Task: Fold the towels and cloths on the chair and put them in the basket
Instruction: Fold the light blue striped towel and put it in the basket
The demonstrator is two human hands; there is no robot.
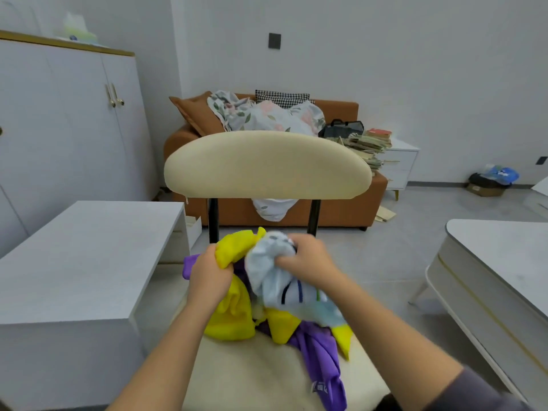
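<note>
Cloths (275,321) in a messy heap on the cream seat of the chair (267,164), near in the scene and right in the middle. Grips a bunch of the yellow cloth (234,315) with the left hand (212,271), fingers curled tight around it, the bunch sticking up above the rest. Grips the pale blue towel (267,280) with the right hand (308,256), fingers curled into its crumpled top, just right of the yellow bunch. Holds both hands close together, with only cloth between them. On the lower part of the pale blue towel, a few dark stripes. Under the hands, more yellow cloth lying on the seat. Under all of it, purple cloth (320,351), poking out at the left by the left hand and trailing off the near right side of the seat. Just beyond the hands, the long cream back of the chair. At the left, white counter (89,247); at the right, rounded counter (489,262); both beside the chair. Far behind, orange sofa (326,209) with flowered blanket (267,114) and checked pillow (281,97). Right of the sofa, stack of books (367,140) on small white drawers (400,161). Far left, tall white cupboard (59,114) with tissue box (78,31) on top.
</note>
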